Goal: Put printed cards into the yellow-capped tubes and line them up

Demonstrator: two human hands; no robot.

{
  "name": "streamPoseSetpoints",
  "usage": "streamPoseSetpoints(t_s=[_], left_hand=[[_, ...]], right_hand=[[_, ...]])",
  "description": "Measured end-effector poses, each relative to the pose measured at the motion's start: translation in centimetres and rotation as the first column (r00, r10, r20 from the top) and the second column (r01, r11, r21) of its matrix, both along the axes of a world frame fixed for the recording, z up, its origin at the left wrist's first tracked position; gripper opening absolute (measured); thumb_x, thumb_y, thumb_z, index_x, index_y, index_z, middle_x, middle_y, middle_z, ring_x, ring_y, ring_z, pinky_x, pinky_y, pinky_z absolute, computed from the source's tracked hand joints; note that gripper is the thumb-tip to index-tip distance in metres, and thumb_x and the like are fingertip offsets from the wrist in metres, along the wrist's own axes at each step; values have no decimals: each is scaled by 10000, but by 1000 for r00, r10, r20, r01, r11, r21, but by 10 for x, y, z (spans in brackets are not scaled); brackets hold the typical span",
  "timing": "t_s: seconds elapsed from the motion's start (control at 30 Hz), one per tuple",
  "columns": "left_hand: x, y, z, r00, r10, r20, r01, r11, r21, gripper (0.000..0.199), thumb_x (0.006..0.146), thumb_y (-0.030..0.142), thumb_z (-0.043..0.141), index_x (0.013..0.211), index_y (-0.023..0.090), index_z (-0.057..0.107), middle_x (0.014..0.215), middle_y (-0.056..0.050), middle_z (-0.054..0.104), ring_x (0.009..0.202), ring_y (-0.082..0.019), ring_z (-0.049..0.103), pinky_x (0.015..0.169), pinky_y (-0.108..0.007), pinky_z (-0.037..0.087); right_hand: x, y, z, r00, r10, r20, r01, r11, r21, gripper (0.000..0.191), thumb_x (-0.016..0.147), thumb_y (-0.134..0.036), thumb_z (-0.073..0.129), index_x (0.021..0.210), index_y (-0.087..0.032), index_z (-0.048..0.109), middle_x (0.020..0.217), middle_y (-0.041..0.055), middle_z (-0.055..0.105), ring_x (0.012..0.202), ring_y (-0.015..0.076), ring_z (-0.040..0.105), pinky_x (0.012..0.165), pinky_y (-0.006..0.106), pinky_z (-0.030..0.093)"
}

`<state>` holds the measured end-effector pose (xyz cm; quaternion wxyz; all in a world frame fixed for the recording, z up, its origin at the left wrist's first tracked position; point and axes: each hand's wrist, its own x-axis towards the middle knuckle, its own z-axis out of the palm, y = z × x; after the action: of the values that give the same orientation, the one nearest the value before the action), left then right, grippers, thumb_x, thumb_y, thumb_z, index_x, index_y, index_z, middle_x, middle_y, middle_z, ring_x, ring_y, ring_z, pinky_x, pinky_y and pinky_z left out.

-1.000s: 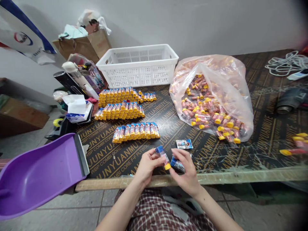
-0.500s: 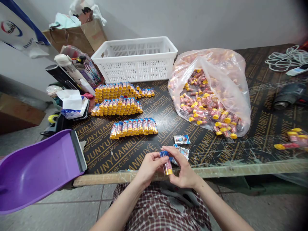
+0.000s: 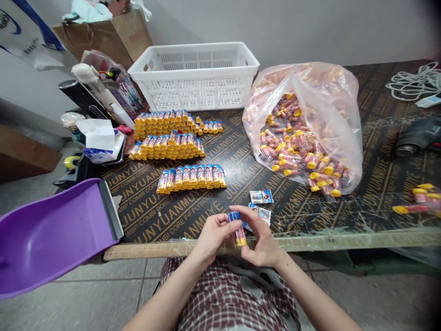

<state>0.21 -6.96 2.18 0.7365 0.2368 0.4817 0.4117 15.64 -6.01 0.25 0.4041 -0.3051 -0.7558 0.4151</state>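
Holding a yellow-capped tube (image 3: 240, 236) over the table's wooden edge (image 3: 148, 250)

Checked cloth (image 3: 234, 303) covers the lap at the bottom centre of the frame, and a purple dustpan (image 3: 58, 234) juts in at lower left. Just above the lap, the left hand (image 3: 214, 235) has its thumb and fingers clamped on the tube's blue upper part, the yellow cap pointing down the frame. The right hand (image 3: 262, 240) curves round the tube's other side, thumb near the cap and fingertips near the blue end; whether they press on it, I cannot tell.

Beyond the right hand, right of centre, lie flat blue-and-white packets (image 3: 261, 196). Loose yellow-capped pieces (image 3: 422, 200) sit at the right edge. Left of centre, a front row of blue-banded tubes (image 3: 193, 176) lies side by side, with two stacked groups (image 3: 167, 147) farther up. A clear plastic bag (image 3: 344, 138) of pink, yellow-capped tubes fills the right of centre, and a dark power tool (image 3: 418, 137) rests farther right. A white basket (image 3: 193, 92) stands at upper centre; a brown paper bag (image 3: 103, 39) occupies the upper left.
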Motion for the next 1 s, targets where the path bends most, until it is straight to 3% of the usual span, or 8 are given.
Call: streamPoseSetpoints(t_s=[0.57, 0.67, 0.77, 0.83, 0.93, 1.0], left_hand=[[-1, 0, 3, 1000, 27, -10, -27, 999, -17, 342, 590, 384, 810, 766, 112, 699, 658, -23, 632, 546, -85, 521, 523, -191, 391], [-5, 3, 2, 1000, 23, -6, -23, 1000, 0, 350, 601, 394, 800, 784, 113, 700, 671, -30, 644, 542, -90, 534, 525, -198, 409], [-22, 21, 11, 996, 45, -76, -37, 994, 101, 316, 644, 389, 769, 791, 119, 696, 682, -37, 658, 568, -107, 564, 570, -221, 447], [-38, 44, 22, 975, 89, -205, -42, 974, 223, 275, 668, 373, 746, 739, 114, 687, 674, -46, 661, 592, -122, 584, 597, -229, 456], [-61, 86, 38, 885, 202, -420, -37, 929, 368, 257, 641, 342, 756, 741, 123, 666, 630, -30, 642, 545, -124, 566, 543, -226, 425], [-69, 113, 44, 789, 249, -561, 2, 913, 408, 306, 615, 309, 768, 841, 146, 642, 555, 14, 598, 477, -118, 526, 509, -229, 397]], right_hand=[[-4, 3, 1, 1000, -12, 13, 12, 1000, 20, 849, 571, -65, 491, 1386, -234, 324, 1359, 94, 462, 1242, 276, 468, 1026, 421, 431], [-3, 5, 5, 999, 31, 28, -31, 999, -8, 851, 627, -86, 527, 1422, -245, 265, 1418, 94, 398, 1285, 276, 424, 1062, 435, 387], [-4, 20, 5, 999, 55, -2, -55, 994, -92, 882, 718, -216, 612, 1468, -266, 151, 1519, 86, 229, 1345, 286, 336, 1101, 471, 312], [-9, 41, -1, 996, -40, -86, 22, 979, -202, 849, 784, -349, 614, 1473, -292, 123, 1529, 80, 212, 1355, 274, 324, 1102, 492, 287], [-22, 79, -17, 944, -299, -139, 214, 878, -428, 660, 875, -471, 505, 1449, -329, 211, 1447, 94, 377, 1298, 242, 419, 1048, 504, 345], [-32, 101, -28, 918, -377, -128, 261, 812, -523, 576, 893, -514, 455, 1418, -345, 290, 1343, 97, 497, 1199, 229, 523, 957, 471, 443]])
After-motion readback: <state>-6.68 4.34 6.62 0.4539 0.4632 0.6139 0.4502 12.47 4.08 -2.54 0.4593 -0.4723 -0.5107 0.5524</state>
